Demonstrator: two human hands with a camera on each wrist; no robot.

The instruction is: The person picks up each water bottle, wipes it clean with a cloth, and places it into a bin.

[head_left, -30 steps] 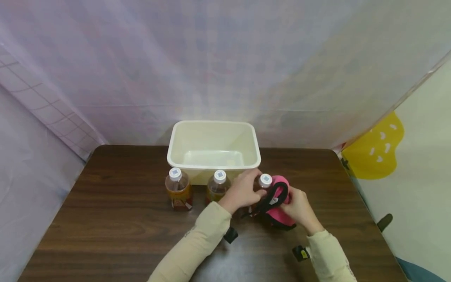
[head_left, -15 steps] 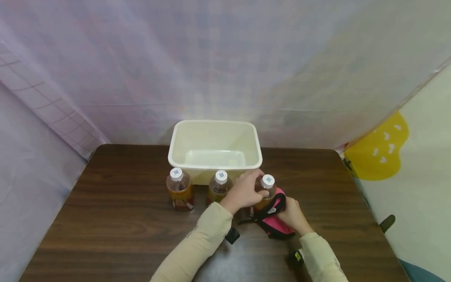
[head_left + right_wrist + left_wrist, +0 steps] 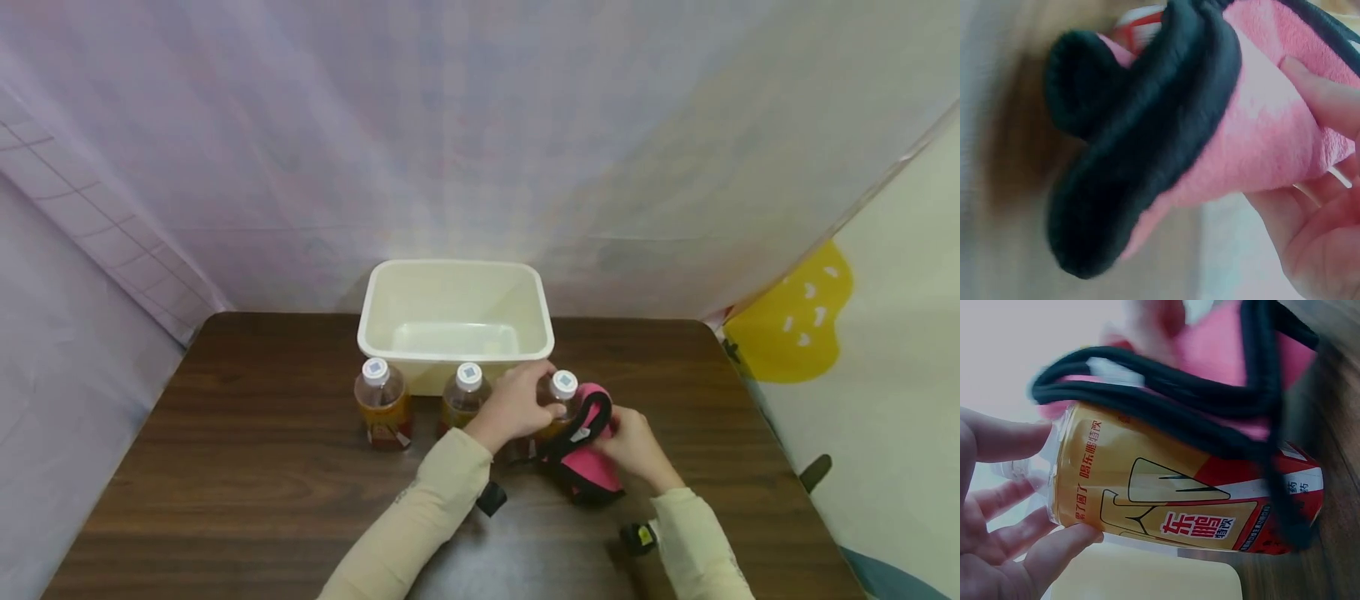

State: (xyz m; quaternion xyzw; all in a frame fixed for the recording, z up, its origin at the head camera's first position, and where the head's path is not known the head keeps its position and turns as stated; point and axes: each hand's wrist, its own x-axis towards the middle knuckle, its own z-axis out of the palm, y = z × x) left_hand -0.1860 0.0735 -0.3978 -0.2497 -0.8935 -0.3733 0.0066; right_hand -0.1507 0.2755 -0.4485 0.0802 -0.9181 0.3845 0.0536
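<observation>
A capped drink bottle with a yellow-and-red label stands upright at the right end of a row of bottles. My left hand grips it around the upper part, thumb on the near side. In the left wrist view, that hand's fingers circle the bottle's clear shoulder, above the label. My right hand holds a folded pink cloth with black edging, pinched between thumb and fingers. The cloth lies against the bottle's right and near side, hiding part of the label.
Two similar bottles, a left one and a middle one partly behind my left hand, stand in front of a cream plastic bin. All stand on a dark wooden table with a light curtain behind.
The right hand and cloth slide down and toward the left along the bottle, then come back up and right. The left hand keeps its grip on the bottle throughout.
</observation>
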